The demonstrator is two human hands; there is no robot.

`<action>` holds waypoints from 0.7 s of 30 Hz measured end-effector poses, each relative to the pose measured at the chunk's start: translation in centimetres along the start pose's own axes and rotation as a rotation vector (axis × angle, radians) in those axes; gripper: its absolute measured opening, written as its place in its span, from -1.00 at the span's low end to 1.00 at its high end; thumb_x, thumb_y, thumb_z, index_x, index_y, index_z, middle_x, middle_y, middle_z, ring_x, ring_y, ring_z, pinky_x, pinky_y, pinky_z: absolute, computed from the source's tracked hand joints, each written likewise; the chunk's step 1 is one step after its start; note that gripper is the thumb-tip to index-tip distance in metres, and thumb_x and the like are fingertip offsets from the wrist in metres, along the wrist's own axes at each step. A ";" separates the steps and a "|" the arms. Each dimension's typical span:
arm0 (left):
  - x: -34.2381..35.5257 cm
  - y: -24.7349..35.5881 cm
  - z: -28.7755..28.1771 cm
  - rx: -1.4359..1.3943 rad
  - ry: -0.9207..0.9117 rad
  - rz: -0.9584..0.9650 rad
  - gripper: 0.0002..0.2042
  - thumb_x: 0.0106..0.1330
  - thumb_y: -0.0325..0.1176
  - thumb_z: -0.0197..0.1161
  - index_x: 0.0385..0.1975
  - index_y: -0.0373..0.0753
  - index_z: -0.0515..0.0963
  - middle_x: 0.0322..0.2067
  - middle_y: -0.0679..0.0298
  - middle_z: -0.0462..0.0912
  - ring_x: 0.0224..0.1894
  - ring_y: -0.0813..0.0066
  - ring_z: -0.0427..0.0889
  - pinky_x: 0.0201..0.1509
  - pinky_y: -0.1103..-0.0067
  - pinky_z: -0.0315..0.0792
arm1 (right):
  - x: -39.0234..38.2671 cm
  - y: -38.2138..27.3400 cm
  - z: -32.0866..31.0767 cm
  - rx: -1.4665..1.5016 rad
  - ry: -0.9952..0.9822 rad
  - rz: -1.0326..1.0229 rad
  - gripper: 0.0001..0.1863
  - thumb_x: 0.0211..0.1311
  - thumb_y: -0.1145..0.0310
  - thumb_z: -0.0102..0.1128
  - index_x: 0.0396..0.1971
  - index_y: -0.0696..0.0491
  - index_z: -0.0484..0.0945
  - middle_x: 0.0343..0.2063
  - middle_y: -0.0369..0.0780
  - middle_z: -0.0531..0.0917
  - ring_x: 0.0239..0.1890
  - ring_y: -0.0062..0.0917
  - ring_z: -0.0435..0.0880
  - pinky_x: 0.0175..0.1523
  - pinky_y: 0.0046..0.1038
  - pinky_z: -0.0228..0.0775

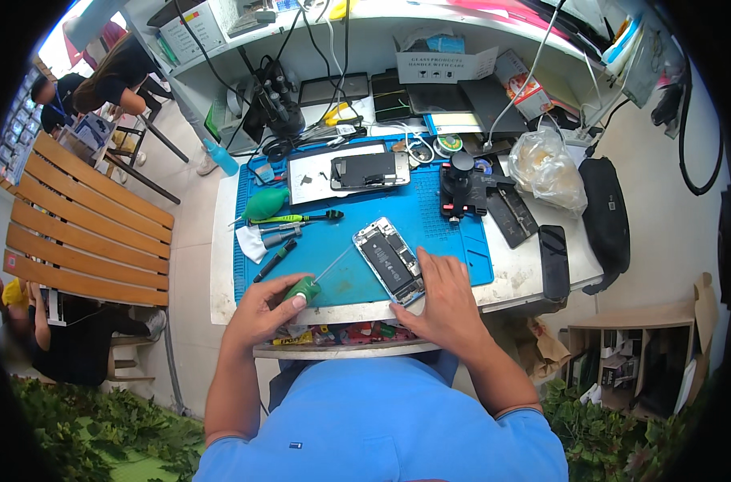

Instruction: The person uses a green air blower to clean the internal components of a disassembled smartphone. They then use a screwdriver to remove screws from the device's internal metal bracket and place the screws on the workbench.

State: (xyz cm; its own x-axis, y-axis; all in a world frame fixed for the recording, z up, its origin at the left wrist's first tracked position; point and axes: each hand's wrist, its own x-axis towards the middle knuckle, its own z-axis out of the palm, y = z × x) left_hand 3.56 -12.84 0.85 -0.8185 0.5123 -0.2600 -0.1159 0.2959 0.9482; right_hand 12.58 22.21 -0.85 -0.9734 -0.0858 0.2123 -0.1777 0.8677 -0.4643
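Note:
My left hand [267, 309] grips a small green squeeze bottle [304, 290] with a long thin needle tip, which angles up toward the left side of an opened smartphone [388, 263]. The phone lies tilted on the blue repair mat [341, 257], its battery and boards exposed. My right hand [439, 297] holds the phone's lower right, thumb at the bottom corner and fingers along the edge. Left of the phone are a green air blower [263, 204], green-handled tool [300, 218], dark pen-like tool [275, 262] and white cloth [251, 244].
Behind are another phone [369, 172] on a pad and a black clamp fixture [462, 197]. To the right lie a dark phone [553, 263], plastic bag [546, 169] and black pouch [606, 221]. A shelf [365, 20] spans the back. Other people [116, 84] are beside a slatted wooden bench [84, 225] at left.

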 end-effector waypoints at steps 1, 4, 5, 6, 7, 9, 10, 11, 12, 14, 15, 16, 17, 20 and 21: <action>0.2 -0.8 0.2 -0.024 0.015 0.009 -0.51 0.60 -0.17 0.46 0.35 -0.39 0.71 -0.10 0.22 0.82 -0.31 0.60 0.71 -0.22 0.55 0.61 | 0.2 0.0 0.1 0.014 -0.019 0.036 0.11 0.07 0.02 0.74 0.51 0.35 0.43 0.20 0.11 0.62 0.27 0.02 0.58 0.48 -0.02 0.32; 0.4 -2.1 -0.3 -0.195 0.014 0.007 -0.50 0.64 -0.17 0.42 0.41 -0.38 0.66 -0.15 0.23 0.78 -0.32 0.58 0.71 -0.25 0.55 0.63 | 1.2 0.2 0.1 0.028 -0.039 0.079 0.08 -0.01 0.06 0.72 0.47 0.35 0.47 0.18 0.09 0.58 0.23 0.02 0.57 0.47 -0.04 0.32; 0.3 -2.4 -0.5 -0.271 0.008 -0.001 -0.49 0.66 -0.17 0.41 0.44 -0.38 0.63 -0.16 0.22 0.78 -0.32 0.57 0.71 -0.25 0.54 0.64 | 1.6 0.1 -0.2 0.030 -0.089 0.102 0.07 -0.02 0.08 0.70 0.45 0.37 0.47 0.16 0.10 0.57 0.21 0.02 0.57 0.45 -0.04 0.34; 0.2 -2.6 -0.5 -0.283 0.012 0.010 -0.46 0.66 -0.16 0.39 0.46 -0.39 0.61 -0.16 0.20 0.77 -0.32 0.55 0.71 -0.25 0.55 0.64 | 2.0 -0.2 -0.8 0.033 -0.139 0.124 0.05 -0.02 0.10 0.68 0.44 0.39 0.48 0.15 0.11 0.57 0.20 0.02 0.57 0.44 -0.04 0.36; 0.3 -2.6 -0.5 -0.293 0.017 0.026 -0.44 0.66 -0.14 0.37 0.48 -0.39 0.58 -0.16 0.19 0.77 -0.31 0.54 0.72 -0.25 0.55 0.64 | 2.5 -0.4 -1.2 0.034 -0.185 0.144 0.04 -0.03 0.12 0.66 0.42 0.41 0.48 0.13 0.12 0.56 0.18 0.02 0.56 0.42 -0.04 0.38; 0.1 -2.3 -0.6 -0.276 0.001 0.027 -0.39 0.64 -0.15 0.38 0.53 -0.40 0.52 -0.09 0.14 0.77 -0.24 0.52 0.73 -0.18 0.55 0.66 | 2.9 -0.4 -1.6 0.042 -0.202 0.156 0.03 -0.03 0.14 0.64 0.43 0.40 0.48 0.15 0.12 0.54 0.21 0.03 0.56 0.43 -0.05 0.42; -0.1 -1.8 -0.6 -0.260 -0.013 0.041 -0.39 0.62 -0.17 0.39 0.54 -0.40 0.51 -0.07 0.13 0.77 -0.23 0.51 0.73 -0.14 0.54 0.66 | 3.0 -0.3 -1.8 0.048 -0.208 0.162 0.02 -0.02 0.15 0.63 0.43 0.40 0.49 0.16 0.13 0.54 0.22 0.04 0.56 0.44 -0.06 0.43; -0.2 -1.4 -0.6 -0.244 -0.027 0.055 -0.38 0.61 -0.18 0.41 0.55 -0.40 0.51 -0.05 0.13 0.77 -0.21 0.50 0.74 -0.11 0.54 0.66 | 3.0 -0.2 -1.9 0.047 -0.186 0.157 0.01 -0.03 0.16 0.63 0.43 0.38 0.50 0.15 0.11 0.54 0.22 0.03 0.56 0.44 -0.07 0.45; -0.4 -0.9 -0.7 -0.228 -0.042 0.069 -0.37 0.60 -0.20 0.43 0.56 -0.39 0.50 -0.03 0.12 0.77 -0.19 0.50 0.74 -0.08 0.53 0.67 | 3.0 0.0 -1.8 0.047 -0.164 0.152 0.00 -0.03 0.16 0.62 0.43 0.36 0.51 0.14 0.09 0.55 0.22 0.01 0.57 0.43 -0.08 0.48; -0.6 1.0 -1.4 -0.152 -0.015 0.093 -0.36 0.58 -0.25 0.45 0.58 -0.38 0.48 0.06 0.11 0.76 -0.05 0.47 0.73 0.02 0.49 0.66 | 2.8 0.4 -1.9 0.043 -0.145 0.141 -0.01 -0.04 0.17 0.61 0.43 0.34 0.52 0.13 0.07 0.56 0.23 0.00 0.57 0.43 -0.10 0.50; -0.2 2.4 -2.0 -0.073 0.011 0.132 -0.36 0.58 -0.25 0.44 0.58 -0.37 0.48 0.08 0.10 0.76 0.00 0.45 0.74 0.06 0.47 0.67 | 2.9 0.7 -2.0 0.039 -0.148 0.132 -0.01 -0.04 0.18 0.60 0.43 0.34 0.51 0.13 0.06 0.57 0.23 0.00 0.57 0.44 -0.11 0.49; 0.6 3.6 -2.8 0.007 0.034 0.175 -0.36 0.59 -0.25 0.44 0.59 -0.36 0.48 0.10 0.09 0.76 0.04 0.43 0.74 0.10 0.44 0.67 | 3.0 0.9 -2.1 0.033 -0.146 0.124 -0.02 -0.04 0.19 0.59 0.43 0.34 0.51 0.13 0.06 0.57 0.24 0.00 0.57 0.45 -0.11 0.49; 1.6 4.6 -3.7 0.180 0.068 0.218 -0.37 0.57 -0.26 0.44 0.58 -0.33 0.49 0.18 0.03 0.75 0.13 0.30 0.75 0.21 0.39 0.65 | 3.2 1.1 -2.1 0.019 -0.152 0.101 -0.01 -0.05 0.20 0.59 0.43 0.34 0.51 0.13 0.05 0.58 0.25 0.00 0.57 0.46 -0.11 0.49; 6.9 7.6 -6.5 0.612 0.154 0.365 -0.38 0.52 -0.28 0.46 0.56 -0.22 0.51 0.33 -0.10 0.72 0.32 -0.04 0.74 0.44 0.25 0.58 | 3.6 1.7 -2.4 -0.033 -0.162 0.039 -0.01 -0.07 0.22 0.58 0.44 0.33 0.51 0.15 0.05 0.60 0.28 0.00 0.55 0.48 -0.12 0.49; 9.5 8.2 -7.1 0.693 0.171 0.424 -0.38 0.50 -0.28 0.47 0.55 -0.17 0.53 0.33 -0.11 0.71 0.34 -0.10 0.73 0.46 0.22 0.56 | 3.8 2.0 -2.6 -0.058 -0.171 0.024 -0.01 -0.08 0.23 0.57 0.44 0.33 0.51 0.16 0.05 0.61 0.29 0.00 0.55 0.48 -0.12 0.48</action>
State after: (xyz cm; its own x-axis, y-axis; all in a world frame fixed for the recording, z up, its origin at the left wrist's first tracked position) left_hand -9.17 -11.27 7.40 -0.7956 0.5788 0.1789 0.5488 0.5634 0.6176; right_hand 8.94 24.89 1.26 -0.9885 -0.1423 0.0502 -0.1503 0.8970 -0.4156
